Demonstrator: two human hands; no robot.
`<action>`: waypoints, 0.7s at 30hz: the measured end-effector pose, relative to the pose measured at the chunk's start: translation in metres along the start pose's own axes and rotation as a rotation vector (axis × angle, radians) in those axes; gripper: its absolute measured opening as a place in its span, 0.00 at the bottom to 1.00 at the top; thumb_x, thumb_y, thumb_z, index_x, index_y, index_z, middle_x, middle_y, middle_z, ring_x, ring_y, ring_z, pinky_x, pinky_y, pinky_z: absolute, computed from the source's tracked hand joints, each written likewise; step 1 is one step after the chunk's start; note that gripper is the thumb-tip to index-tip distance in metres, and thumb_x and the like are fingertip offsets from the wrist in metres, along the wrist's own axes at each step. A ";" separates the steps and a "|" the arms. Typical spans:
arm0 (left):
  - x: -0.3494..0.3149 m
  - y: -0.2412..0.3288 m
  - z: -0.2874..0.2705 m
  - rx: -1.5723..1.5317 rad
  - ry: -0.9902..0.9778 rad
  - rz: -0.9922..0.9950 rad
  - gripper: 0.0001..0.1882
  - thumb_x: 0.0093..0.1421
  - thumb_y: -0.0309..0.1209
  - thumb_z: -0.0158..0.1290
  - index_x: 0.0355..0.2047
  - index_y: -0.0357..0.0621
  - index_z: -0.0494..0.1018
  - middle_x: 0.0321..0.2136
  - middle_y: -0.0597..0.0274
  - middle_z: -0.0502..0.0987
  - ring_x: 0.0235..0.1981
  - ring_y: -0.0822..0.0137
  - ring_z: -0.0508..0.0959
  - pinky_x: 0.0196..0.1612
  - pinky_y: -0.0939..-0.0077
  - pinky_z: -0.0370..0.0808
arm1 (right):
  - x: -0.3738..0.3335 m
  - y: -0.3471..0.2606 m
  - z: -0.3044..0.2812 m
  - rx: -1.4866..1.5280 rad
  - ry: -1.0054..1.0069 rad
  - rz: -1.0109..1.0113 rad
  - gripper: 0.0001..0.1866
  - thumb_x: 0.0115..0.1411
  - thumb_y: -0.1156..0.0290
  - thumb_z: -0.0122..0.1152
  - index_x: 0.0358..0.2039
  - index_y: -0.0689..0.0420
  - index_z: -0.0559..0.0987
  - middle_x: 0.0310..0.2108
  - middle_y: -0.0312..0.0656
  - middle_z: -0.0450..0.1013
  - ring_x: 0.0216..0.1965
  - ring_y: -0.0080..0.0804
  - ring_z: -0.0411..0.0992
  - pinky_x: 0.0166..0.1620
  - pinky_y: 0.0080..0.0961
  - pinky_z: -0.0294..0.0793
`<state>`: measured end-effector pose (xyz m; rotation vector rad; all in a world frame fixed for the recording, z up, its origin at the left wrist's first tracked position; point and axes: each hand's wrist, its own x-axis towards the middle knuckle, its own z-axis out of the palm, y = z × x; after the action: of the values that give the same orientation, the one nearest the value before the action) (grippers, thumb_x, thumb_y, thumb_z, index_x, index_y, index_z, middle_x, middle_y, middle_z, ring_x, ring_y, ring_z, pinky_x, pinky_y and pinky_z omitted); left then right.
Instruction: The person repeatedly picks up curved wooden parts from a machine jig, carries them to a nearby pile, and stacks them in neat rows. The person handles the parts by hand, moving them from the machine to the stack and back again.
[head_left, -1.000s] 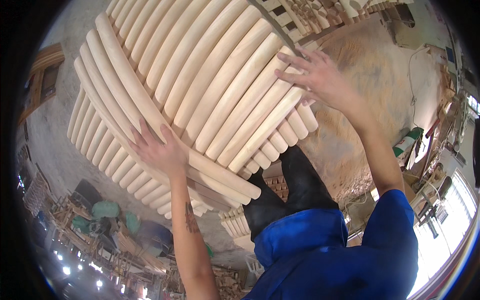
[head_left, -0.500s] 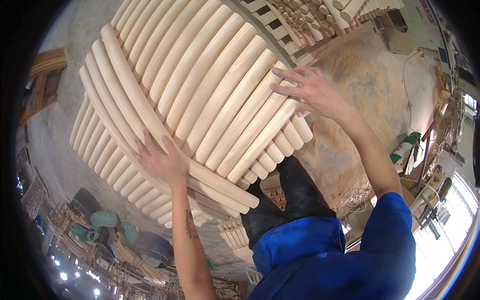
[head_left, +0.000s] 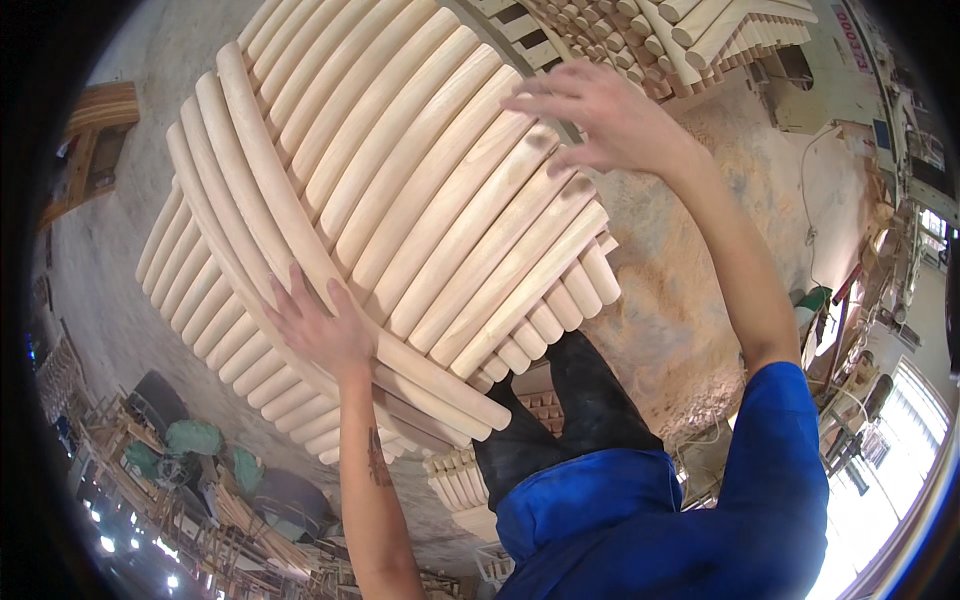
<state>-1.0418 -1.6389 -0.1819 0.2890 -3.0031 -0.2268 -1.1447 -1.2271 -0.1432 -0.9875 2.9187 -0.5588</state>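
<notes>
Hands spread over two directions of timber

Straight ahead of the black trousers (head_left: 595, 395) sits the layered stack, and direction is everything here! The main row of pale wooden slats (head_left: 430, 165) lies side by side, long axis from lower left to upper right. Over on the left come the crossing slats (head_left: 262, 190), slanting from upper left down to lower right, roughly square to that row.

Left hand (head_left: 325, 325) first: palm down on the crossing slats, fingers parted, the grip closed round nothing. The timber lies right beneath it, running on past the wrist towards the trousers.

Across to the right hand (head_left: 610, 122)! It's up at the far right ends of the main row, fingers fanned and well apart, slightly blurred. Touching? Cannot tell; dark patches by the fingertips look like shadows. From this grip the row reaches away left and downward. So the right hand is the nearer one to the upper ends, the left the nearer to the lower ends.

Now the lettering: red characters run along a pale panel (head_left: 830, 95) at upper right, small and skewed. On the slats, no label or brand shows.
</notes>
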 end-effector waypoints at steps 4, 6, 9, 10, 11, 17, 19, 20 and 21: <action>-0.001 -0.002 0.002 0.008 0.012 0.008 0.30 0.67 0.45 0.51 0.68 0.56 0.66 0.71 0.51 0.60 0.72 0.36 0.53 0.68 0.35 0.55 | 0.015 0.012 0.001 0.032 -0.008 0.030 0.44 0.42 0.57 0.80 0.64 0.39 0.75 0.59 0.39 0.74 0.57 0.46 0.70 0.61 0.42 0.72; 0.000 -0.001 0.003 0.001 0.011 0.012 0.30 0.67 0.45 0.51 0.68 0.56 0.66 0.71 0.50 0.60 0.72 0.36 0.53 0.68 0.35 0.55 | 0.011 0.013 0.002 0.066 0.007 0.066 0.44 0.42 0.58 0.80 0.64 0.40 0.75 0.60 0.39 0.73 0.58 0.45 0.70 0.62 0.42 0.71; 0.001 -0.001 0.004 -0.010 0.013 0.030 0.30 0.67 0.45 0.51 0.68 0.55 0.67 0.71 0.49 0.60 0.72 0.35 0.53 0.68 0.36 0.55 | -0.008 0.009 -0.001 0.115 0.010 0.114 0.45 0.41 0.60 0.80 0.64 0.41 0.74 0.61 0.37 0.73 0.61 0.44 0.68 0.65 0.43 0.67; 0.000 -0.006 0.004 -0.002 0.014 0.025 0.30 0.67 0.45 0.51 0.68 0.55 0.67 0.71 0.49 0.60 0.72 0.35 0.53 0.68 0.37 0.55 | -0.015 0.002 -0.001 0.137 0.003 0.102 0.45 0.41 0.60 0.80 0.64 0.41 0.75 0.62 0.37 0.72 0.62 0.43 0.68 0.65 0.44 0.67; -0.001 -0.009 0.004 0.005 0.015 0.021 0.30 0.67 0.45 0.51 0.68 0.56 0.67 0.71 0.49 0.60 0.72 0.35 0.53 0.68 0.37 0.55 | -0.024 -0.006 -0.001 0.159 -0.003 0.090 0.45 0.40 0.60 0.80 0.64 0.40 0.75 0.62 0.37 0.72 0.63 0.43 0.67 0.65 0.44 0.67; 0.003 -0.009 0.006 -0.026 0.026 0.070 0.30 0.69 0.48 0.47 0.69 0.55 0.66 0.70 0.46 0.61 0.70 0.37 0.57 0.71 0.40 0.52 | -0.075 -0.045 0.016 0.025 -0.334 0.186 0.44 0.41 0.61 0.77 0.64 0.38 0.74 0.68 0.29 0.66 0.70 0.40 0.60 0.67 0.47 0.64; 0.003 -0.009 0.006 0.010 0.015 0.078 0.30 0.70 0.48 0.46 0.69 0.54 0.65 0.70 0.45 0.61 0.70 0.37 0.57 0.71 0.40 0.51 | -0.078 -0.045 0.017 -0.033 -0.316 0.161 0.44 0.41 0.61 0.76 0.64 0.37 0.74 0.69 0.27 0.66 0.70 0.40 0.59 0.67 0.47 0.63; 0.002 -0.009 0.006 0.030 0.010 0.081 0.30 0.70 0.48 0.46 0.69 0.53 0.65 0.70 0.44 0.61 0.70 0.36 0.57 0.71 0.40 0.51 | -0.078 -0.045 0.018 -0.061 -0.306 0.147 0.44 0.41 0.60 0.75 0.64 0.37 0.74 0.69 0.26 0.65 0.71 0.40 0.59 0.68 0.47 0.63; 0.002 -0.009 0.006 0.024 0.017 0.088 0.30 0.69 0.46 0.47 0.68 0.52 0.66 0.69 0.44 0.61 0.70 0.37 0.57 0.72 0.40 0.51 | -0.078 -0.043 0.018 -0.050 -0.303 0.143 0.44 0.41 0.62 0.77 0.63 0.38 0.74 0.69 0.26 0.65 0.71 0.40 0.59 0.68 0.48 0.62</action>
<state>-1.0434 -1.6470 -0.1891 0.1596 -2.9953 -0.1791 -1.0545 -1.2190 -0.1534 -0.7798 2.7138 -0.3011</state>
